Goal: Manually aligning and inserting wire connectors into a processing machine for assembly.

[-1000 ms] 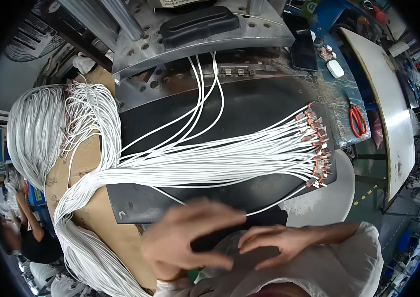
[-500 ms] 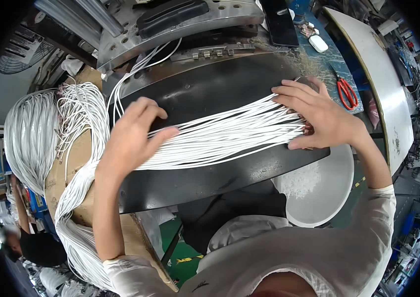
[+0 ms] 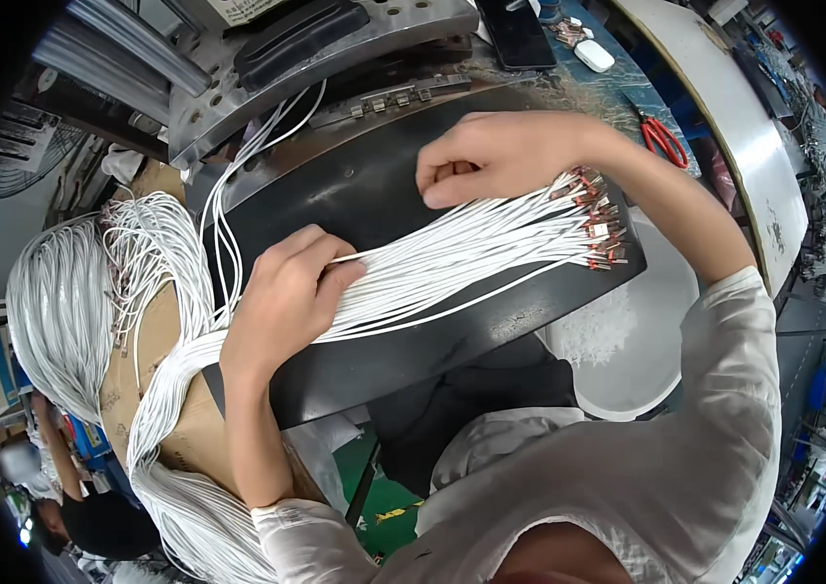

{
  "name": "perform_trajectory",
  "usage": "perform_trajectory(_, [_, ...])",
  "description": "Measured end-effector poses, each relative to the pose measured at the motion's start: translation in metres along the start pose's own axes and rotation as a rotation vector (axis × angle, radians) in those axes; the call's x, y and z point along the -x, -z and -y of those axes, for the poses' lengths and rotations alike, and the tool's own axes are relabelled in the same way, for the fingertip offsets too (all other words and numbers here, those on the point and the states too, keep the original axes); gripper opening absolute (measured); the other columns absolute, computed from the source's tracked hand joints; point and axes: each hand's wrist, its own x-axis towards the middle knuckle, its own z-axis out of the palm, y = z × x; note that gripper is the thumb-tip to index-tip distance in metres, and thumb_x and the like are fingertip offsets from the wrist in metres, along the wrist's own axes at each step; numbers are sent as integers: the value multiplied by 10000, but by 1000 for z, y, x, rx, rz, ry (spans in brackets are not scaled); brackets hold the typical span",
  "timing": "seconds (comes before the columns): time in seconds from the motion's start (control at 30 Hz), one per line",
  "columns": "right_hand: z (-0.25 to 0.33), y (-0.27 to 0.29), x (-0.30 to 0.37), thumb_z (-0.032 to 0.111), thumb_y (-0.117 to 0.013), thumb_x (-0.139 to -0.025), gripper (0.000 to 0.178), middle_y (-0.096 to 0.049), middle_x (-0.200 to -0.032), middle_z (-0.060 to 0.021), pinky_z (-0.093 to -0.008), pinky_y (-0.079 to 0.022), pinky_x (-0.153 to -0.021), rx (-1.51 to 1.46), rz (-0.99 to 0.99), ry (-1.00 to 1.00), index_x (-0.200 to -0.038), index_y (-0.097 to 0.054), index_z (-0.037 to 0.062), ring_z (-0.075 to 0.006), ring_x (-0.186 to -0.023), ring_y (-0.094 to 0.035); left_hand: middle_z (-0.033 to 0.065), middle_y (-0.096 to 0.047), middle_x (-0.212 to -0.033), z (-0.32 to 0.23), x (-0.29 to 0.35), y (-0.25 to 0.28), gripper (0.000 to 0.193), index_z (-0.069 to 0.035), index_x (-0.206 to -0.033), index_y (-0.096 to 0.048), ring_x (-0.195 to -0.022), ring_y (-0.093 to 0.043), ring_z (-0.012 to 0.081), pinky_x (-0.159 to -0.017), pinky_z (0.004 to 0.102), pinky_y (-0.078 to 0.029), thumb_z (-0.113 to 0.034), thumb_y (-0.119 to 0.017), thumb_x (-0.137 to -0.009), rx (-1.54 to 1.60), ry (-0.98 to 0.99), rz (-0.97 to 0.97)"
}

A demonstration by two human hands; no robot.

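A bundle of white cables (image 3: 471, 248) lies fanned across a black work surface (image 3: 413, 355). Small copper-coloured terminals with red bits (image 3: 600, 234) tip its right ends. My left hand (image 3: 286, 297) rests on the left part of the bundle, fingers bent round the cables and thumb and forefinger at its upper edge. Over the bundle's far edge, my right hand (image 3: 491, 161) is held with curled fingers, to the left of the terminals. What its fingers hold, if anything, is hidden.
Behind the surface stands a metal machine (image 3: 325, 49). More white cables (image 3: 57, 311) hang over cardboard at left. Red-handled pliers (image 3: 663, 141), a phone (image 3: 518, 37) and a white case (image 3: 594, 56) lie at the far right. A white basin (image 3: 617, 341) sits below right; a person works at far left.
My right hand has left the terminal ends and moved left along the far edge, its fingers now curled. My left hand has shifted slightly right and closed onto the cables. The view has turned slightly.
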Motion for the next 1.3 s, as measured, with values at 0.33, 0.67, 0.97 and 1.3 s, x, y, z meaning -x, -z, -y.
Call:
perform_trajectory(0.33, [48, 52, 10, 201, -699, -952, 255, -654, -707, -39, -315, -494, -588, 157, 228, -463, -1077, -692, -21, -143, -629, -637, 92, -569, -707, 20, -2, -1, 192, 29, -1018, -642, -597, -516, 152, -568, 318, -423, -143, -577, -1073, 111, 249, -496])
perform_trajectory(0.67, [-9, 29, 34, 344, -574, -1079, 369, -610, -745, -11, -285, -462, -592, -404, -64, -130, -1110, -679, -9, -92, -631, -546, -60, -423, -693, 19, -4, 33, 424, -26, -1105, -635, -536, -310, 13, -464, 204, -227, -397, -434, -1142, 862, 542, -469])
perform_trajectory(0.97, [-19, 69, 95, 226, -688, -1021, 272, -697, -899, -36, -226, -468, -573, -241, -210, -269, -1154, -704, -11, -58, -668, -580, -31, -535, -724, -40, -105, -32, 364, 54, -1216, -659, -598, -446, 36, -536, 209, -348, -270, -654, -1050, 1095, 280, 453])
perform_trajectory(1.3, [0, 27, 28, 638, -184, -1103, 814, -618, -1393, -135, -346, -454, -1061, -365, -75, -157, -1397, -608, 8, -246, -1217, -605, 35, -655, -958, -79, -100, -59, 187, -10, -1145, -615, -725, -526, 57, -626, 219, -410, -184, -589, -1081, 1187, 385, 169])
